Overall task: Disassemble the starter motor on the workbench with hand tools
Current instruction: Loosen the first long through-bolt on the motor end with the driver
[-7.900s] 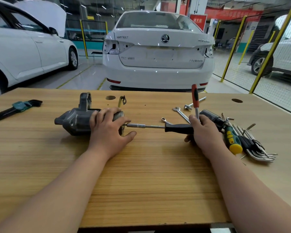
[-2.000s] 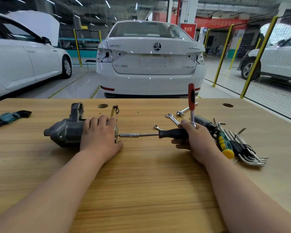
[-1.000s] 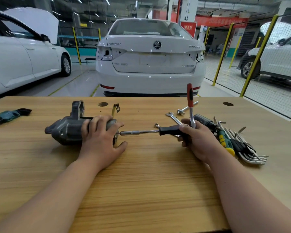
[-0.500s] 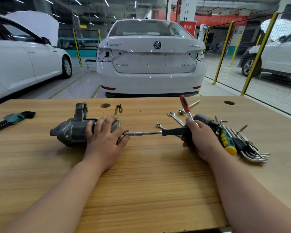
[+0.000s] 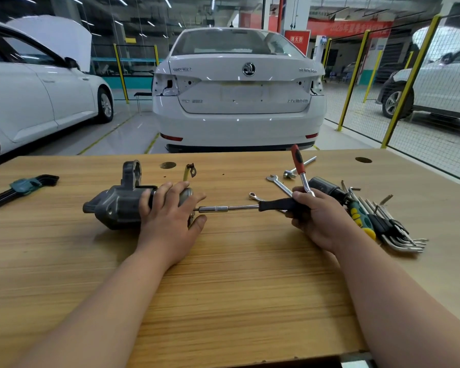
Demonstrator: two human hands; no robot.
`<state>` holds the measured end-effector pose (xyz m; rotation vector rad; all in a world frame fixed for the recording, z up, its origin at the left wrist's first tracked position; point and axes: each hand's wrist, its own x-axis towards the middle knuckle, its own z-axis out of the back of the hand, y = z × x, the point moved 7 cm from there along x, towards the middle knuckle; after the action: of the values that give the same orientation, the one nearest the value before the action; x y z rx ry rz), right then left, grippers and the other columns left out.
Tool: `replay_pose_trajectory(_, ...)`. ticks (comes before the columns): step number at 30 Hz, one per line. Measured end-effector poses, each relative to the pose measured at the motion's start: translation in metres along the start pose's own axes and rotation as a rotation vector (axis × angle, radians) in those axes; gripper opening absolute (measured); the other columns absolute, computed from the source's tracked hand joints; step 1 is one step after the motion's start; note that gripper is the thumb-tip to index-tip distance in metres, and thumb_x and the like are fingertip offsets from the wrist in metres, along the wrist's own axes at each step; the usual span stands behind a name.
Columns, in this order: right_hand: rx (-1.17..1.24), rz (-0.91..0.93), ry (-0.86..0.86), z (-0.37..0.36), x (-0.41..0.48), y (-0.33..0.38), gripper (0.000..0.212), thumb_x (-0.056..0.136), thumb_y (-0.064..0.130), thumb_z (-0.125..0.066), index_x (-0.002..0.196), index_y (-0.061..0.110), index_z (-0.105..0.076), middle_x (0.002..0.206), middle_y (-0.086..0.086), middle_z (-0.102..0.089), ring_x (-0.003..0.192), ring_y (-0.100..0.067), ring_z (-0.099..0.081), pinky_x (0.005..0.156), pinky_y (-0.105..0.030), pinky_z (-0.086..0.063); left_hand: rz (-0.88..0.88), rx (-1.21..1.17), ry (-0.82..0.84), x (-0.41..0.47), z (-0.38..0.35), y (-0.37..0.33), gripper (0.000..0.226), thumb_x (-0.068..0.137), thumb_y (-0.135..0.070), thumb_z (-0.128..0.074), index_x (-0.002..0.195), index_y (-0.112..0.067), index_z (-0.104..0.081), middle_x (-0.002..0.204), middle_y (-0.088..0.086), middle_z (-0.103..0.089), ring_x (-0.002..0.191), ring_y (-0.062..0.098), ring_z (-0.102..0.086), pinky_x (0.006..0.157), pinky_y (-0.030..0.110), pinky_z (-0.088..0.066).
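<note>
The grey starter motor (image 5: 114, 205) lies on its side on the wooden workbench (image 5: 223, 282), nose to the left. My left hand (image 5: 170, 219) presses down over its right end, fingers wrapped on the housing. My right hand (image 5: 319, 219) grips the black handle of a socket driver (image 5: 231, 208). Its steel shaft runs level to the left and meets the motor's right end face by my left thumb. A red-handled ratchet (image 5: 298, 163) sticks up from the driver handle, leaning back and left. The fastener itself is hidden behind my left hand.
Hex keys and a green-yellow screwdriver (image 5: 364, 221) are piled right of my right hand. Spanners (image 5: 279, 183) and a dark cylinder (image 5: 327, 189) lie behind it. A black hex key set (image 5: 19, 188) sits far left. A small yellow bracket (image 5: 189, 172) lies behind the motor. A white car (image 5: 239, 88) stands beyond the bench.
The red ratchet handle has swung from upright to leaning left and away. My left hand has stayed on the motor, and the driver shaft remains against its end.
</note>
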<state>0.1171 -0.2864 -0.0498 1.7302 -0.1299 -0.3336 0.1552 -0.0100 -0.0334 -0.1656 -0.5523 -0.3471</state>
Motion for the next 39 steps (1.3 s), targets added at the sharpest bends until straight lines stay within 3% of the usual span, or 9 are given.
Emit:
replay_pose_trajectory(3, 0.287, -0.119, 0.06, -0.005, 0.0, -0.008, 0.016, 0.097, 0.004, -0.051, 0.11, 0.007, -0.059, 0.11, -0.018, -0.062, 0.105, -0.031, -0.061, 0.074, -0.034, -0.051, 0.014, -0.005, -0.008, 0.001, -0.001, 0.001, 0.054, 0.09, -0.056, -0.04, 0.141, -0.045, -0.025, 0.149, -0.009, -0.022, 0.14, 0.016, -0.004, 0.11, 0.039, 0.013)
replay_pose_trajectory(6, 0.319, -0.126, 0.064, -0.006, 0.0, -0.01, 0.02, 0.095, 0.0, -0.046, 0.11, 0.009, -0.058, 0.11, -0.018, -0.059, 0.106, -0.031, -0.06, 0.076, -0.035, -0.052, 0.023, -0.018, -0.026, 0.001, -0.002, 0.003, 0.062, 0.089, -0.056, -0.042, 0.143, -0.041, -0.018, 0.15, -0.01, -0.023, 0.141, 0.016, -0.006, 0.11, 0.038, 0.012)
replay_pose_trajectory(10, 0.04, 0.003, 0.012, -0.003, 0.002, -0.001, 0.013, 0.101, 0.022, -0.051, 0.109, 0.015, -0.058, 0.094, -0.012, -0.072, 0.078, -0.024, -0.073, 0.063, -0.034, -0.056, 0.027, -0.033, -0.043, 0.0, -0.002, 0.004, 0.069, 0.087, -0.058, -0.044, 0.145, -0.037, -0.013, 0.151, -0.009, -0.024, 0.141, 0.016, -0.007, 0.11, 0.037, 0.014)
replay_pose_trajectory(14, -0.373, 0.171, -0.086, 0.004, 0.002, 0.008, 0.031, 0.1, 0.051, -0.045, 0.103, 0.024, -0.061, 0.073, -0.001, -0.072, 0.057, -0.016, -0.067, 0.05, -0.026, -0.049, 0.014, -0.034, -0.05, 0.001, -0.002, 0.003, 0.07, 0.085, -0.06, -0.045, 0.144, -0.037, -0.015, 0.15, -0.008, -0.026, 0.141, 0.016, -0.008, 0.109, 0.036, 0.014)
replay_pose_trajectory(19, -0.393, 0.179, -0.103, 0.007, 0.002, 0.008, 0.033, 0.098, 0.053, -0.048, 0.096, 0.024, -0.063, 0.057, 0.001, -0.061, 0.046, -0.013, -0.053, 0.043, -0.026, -0.042, 0.017, -0.026, -0.063, 0.001, -0.002, 0.004, 0.069, 0.084, -0.06, -0.045, 0.142, -0.036, -0.018, 0.149, -0.007, -0.03, 0.14, 0.017, -0.011, 0.109, 0.035, 0.013)
replay_pose_trajectory(26, -0.05, 0.027, 0.057, 0.001, 0.001, 0.001, 0.007, 0.098, 0.014, -0.057, 0.105, 0.014, -0.059, 0.095, -0.014, -0.066, 0.068, -0.021, -0.064, 0.059, -0.032, -0.052, 0.012, -0.038, -0.084, 0.0, 0.002, 0.003, 0.065, 0.085, -0.055, -0.05, 0.141, -0.037, -0.024, 0.148, -0.008, -0.032, 0.14, 0.016, -0.012, 0.109, 0.032, 0.014)
replay_pose_trajectory(32, 0.349, -0.056, 0.082, -0.007, 0.001, -0.007, 0.024, 0.093, -0.007, -0.043, 0.097, 0.014, -0.055, 0.111, -0.019, -0.052, 0.112, -0.038, -0.055, 0.07, -0.033, -0.05, 0.001, -0.049, -0.092, 0.0, 0.003, 0.003, 0.053, 0.085, -0.055, -0.051, 0.134, -0.042, -0.037, 0.146, -0.01, -0.034, 0.139, 0.015, -0.013, 0.109, 0.031, 0.011)
replay_pose_trajectory(36, 0.21, 0.041, 0.035, -0.007, 0.002, -0.001, 0.016, 0.098, 0.005, -0.046, 0.101, 0.015, -0.057, 0.106, -0.017, -0.058, 0.095, -0.031, -0.064, 0.067, -0.033, -0.053, -0.001, -0.018, -0.089, 0.001, 0.002, 0.003, 0.054, 0.084, -0.058, -0.048, 0.134, -0.044, -0.034, 0.146, -0.011, -0.031, 0.138, 0.014, -0.011, 0.109, 0.032, 0.011)
replay_pose_trajectory(39, -0.213, 0.134, -0.043, 0.0, -0.002, 0.006, 0.005, 0.1, 0.036, -0.052, 0.101, 0.035, -0.057, 0.095, -0.01, -0.067, 0.061, -0.017, -0.067, 0.052, -0.029, -0.049, -0.02, -0.006, -0.084, 0.001, 0.002, 0.003, 0.05, 0.083, -0.058, -0.052, 0.13, -0.046, -0.041, 0.145, -0.008, -0.033, 0.138, 0.018, -0.015, 0.108, 0.033, 0.01)
